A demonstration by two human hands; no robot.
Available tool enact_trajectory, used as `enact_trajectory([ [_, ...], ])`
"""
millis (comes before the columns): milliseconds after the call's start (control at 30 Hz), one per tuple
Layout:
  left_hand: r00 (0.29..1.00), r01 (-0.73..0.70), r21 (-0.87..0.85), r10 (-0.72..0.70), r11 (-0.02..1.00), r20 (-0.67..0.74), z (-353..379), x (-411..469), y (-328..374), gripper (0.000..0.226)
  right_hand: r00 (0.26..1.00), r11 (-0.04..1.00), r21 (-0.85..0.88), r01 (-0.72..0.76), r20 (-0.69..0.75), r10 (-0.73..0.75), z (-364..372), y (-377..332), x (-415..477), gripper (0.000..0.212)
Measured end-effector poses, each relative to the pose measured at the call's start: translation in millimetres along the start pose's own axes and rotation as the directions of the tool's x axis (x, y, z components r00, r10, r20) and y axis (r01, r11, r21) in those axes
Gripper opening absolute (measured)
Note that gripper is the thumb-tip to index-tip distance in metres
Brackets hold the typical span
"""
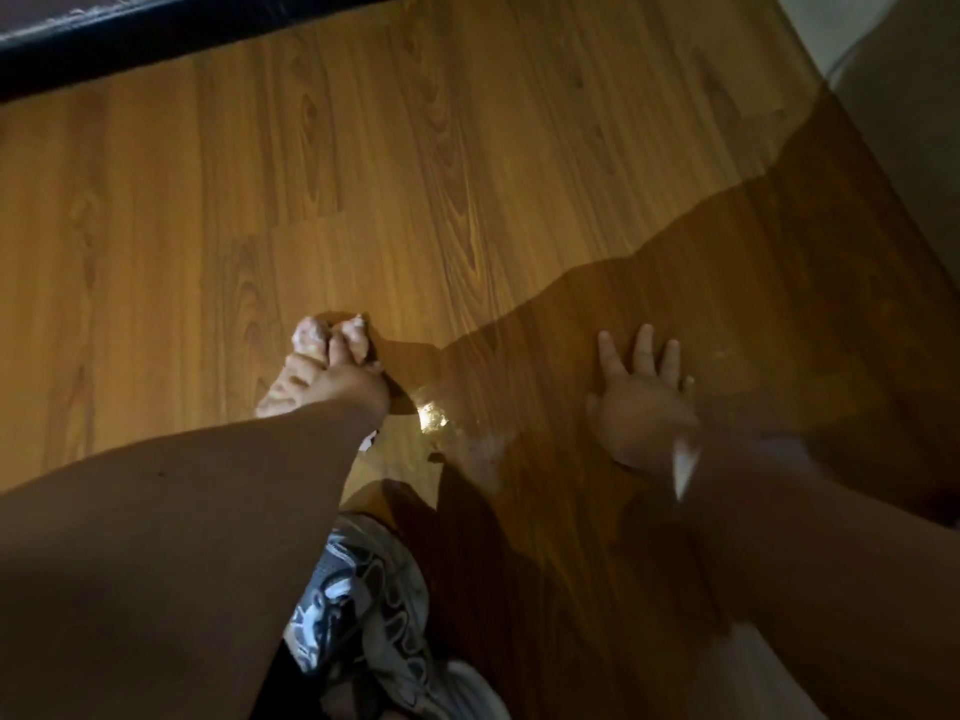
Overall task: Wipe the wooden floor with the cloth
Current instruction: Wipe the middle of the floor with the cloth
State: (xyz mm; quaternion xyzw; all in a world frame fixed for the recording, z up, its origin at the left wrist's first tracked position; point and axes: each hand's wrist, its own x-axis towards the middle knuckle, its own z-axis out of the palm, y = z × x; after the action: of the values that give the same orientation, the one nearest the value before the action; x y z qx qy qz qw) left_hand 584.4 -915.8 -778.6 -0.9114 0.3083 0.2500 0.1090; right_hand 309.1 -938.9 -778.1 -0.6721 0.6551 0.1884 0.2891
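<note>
We grip the pale cloth [307, 334] in our left hand [340, 384], pressed to the wooden floor [415, 174] left of centre, right hand [641, 402] splayed flat well apart, and a wet glint [431, 414] between them suggests plenty left to wipe.

wooden floor [467, 174] bears cloth [311, 337] and shoe [363, 589].

L hand [332, 384] clenched; R hand [641, 407] flat, fingers spread.

One left hand [337, 389], one right hand [641, 410], one cloth [307, 332], one sneaker [363, 605], one wooden floor [363, 174]
</note>
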Motion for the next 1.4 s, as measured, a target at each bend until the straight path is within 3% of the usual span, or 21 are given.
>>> enact_trajectory([
  [67, 0.997, -0.08, 0.028, 0.08, 0.996, 0.019, 7, -13, 6, 0.062, 1.0, 1.0, -0.001, 0.018, -0.011, -0.018, 13, -11, -11, 0.073],
  [100, 0.981, -0.194, 0.052, 0.194, 0.98, 0.02, 14, -22, 10, 0.063, 0.999, 0.999, -0.002, 0.033, -0.008, -0.033, 17, -16, -18, 0.073],
  [200, 0.803, -0.597, 0.098, 0.592, 0.797, 0.072, 33, -48, 17, 0.066, 0.989, 0.988, -0.058, 0.145, 0.021, -0.144, 30, -30, -33, 0.074],
  [267, 0.7, -0.715, 0.136, 0.702, 0.686, 0.132, 40, -54, 15, 0.069, 0.985, 0.978, -0.117, 0.174, 0.025, -0.173, 34, -35, -39, 0.077],
  [333, 0.658, -0.753, 0.162, 0.738, 0.638, 0.152, 41, -55, 7, 0.068, 0.986, 0.977, -0.134, 0.167, 0.022, -0.166, 35, -36, -39, 0.077],
  [400, 0.674, -0.737, 0.192, 0.725, 0.648, 0.139, 38, -54, -10, 0.067, 0.983, 0.973, -0.146, 0.181, 0.005, -0.182, 38, -34, -38, 0.076],
  [467, 0.767, -0.641, 0.197, 0.632, 0.742, 0.113, 33, -53, -31, 0.066, 0.977, 0.963, -0.164, 0.212, 0.005, -0.214, 39, -30, -39, 0.076],
  [533, 0.89, -0.456, 0.137, 0.454, 0.879, 0.049, 34, -56, -48, 0.065, 0.968, 0.954, -0.169, 0.247, 0.004, -0.25, 43, -24, -41, 0.075],
  [600, 0.967, -0.251, 0.085, 0.254, 0.964, -0.025, 39, -55, -51, 0.064, 0.96, 0.946, -0.167, 0.277, 0.002, -0.281, 44, -17, -42, 0.072],
  [700, 0.998, -0.065, 0.047, 0.066, 0.997, -0.01, 36, -51, -35, 0.064, 0.946, 0.926, -0.2, 0.321, 0.02, -0.324, 45, -10, -48, 0.071],
  [767, 0.992, -0.122, 0.093, 0.125, 0.988, -0.028, 35, -47, -26, 0.063, 0.945, 0.926, -0.199, 0.32, -0.005, -0.328, 45, -11, -45, 0.071],
  [833, 0.931, -0.351, 0.162, 0.363, 0.922, -0.049, 42, -47, -28, 0.062, 0.948, 0.928, -0.208, 0.309, -0.016, -0.319, 47, -16, -45, 0.072],
  [900, 0.793, -0.584, 0.228, 0.608, 0.779, -0.043, 53, -50, -37, 0.063, 0.953, 0.941, -0.178, 0.287, -0.047, -0.299, 49, -23, -44, 0.072],
  [967, 0.647, -0.73, 0.283, 0.763, 0.622, -0.008, 54, -41, -48, 0.063, 0.952, 0.946, -0.16, 0.282, -0.075, -0.296, 52, -28, -42, 0.069],
  [1000, 0.61, -0.757, 0.308, 0.792, 0.576, 0.018, 49, -33, -53, 0.063, 0.945, 0.939, -0.168, 0.3, -0.084, -0.317, 54, -31, -41, 0.068],
  [1067, 0.641, -0.739, 0.3, 0.766, 0.603, 0.042, 38, -13, -65, 0.062, 0.936, 0.933, -0.168, 0.319, -0.097, -0.337, 58, -36, -37, 0.066],
  [1167, 0.826, -0.543, 0.194, 0.561, 0.817, -0.048, 19, 15, -83, 0.063, 0.94, 0.943, -0.145, 0.299, -0.123, -0.317, 60, -46, -30, 0.066],
  [1233, 0.895, -0.422, 0.129, 0.435, 0.897, -0.1, 8, 23, -95, 0.064, 0.945, 0.943, -0.18, 0.279, -0.124, -0.304, 62, -53, -31, 0.067],
  [1400, 0.928, -0.339, 0.059, 0.344, 0.939, -0.141, 2, 31, -100, 0.063, 0.943, 0.935, -0.243, 0.259, -0.149, -0.299, 58, -72, -16, 0.071],
])
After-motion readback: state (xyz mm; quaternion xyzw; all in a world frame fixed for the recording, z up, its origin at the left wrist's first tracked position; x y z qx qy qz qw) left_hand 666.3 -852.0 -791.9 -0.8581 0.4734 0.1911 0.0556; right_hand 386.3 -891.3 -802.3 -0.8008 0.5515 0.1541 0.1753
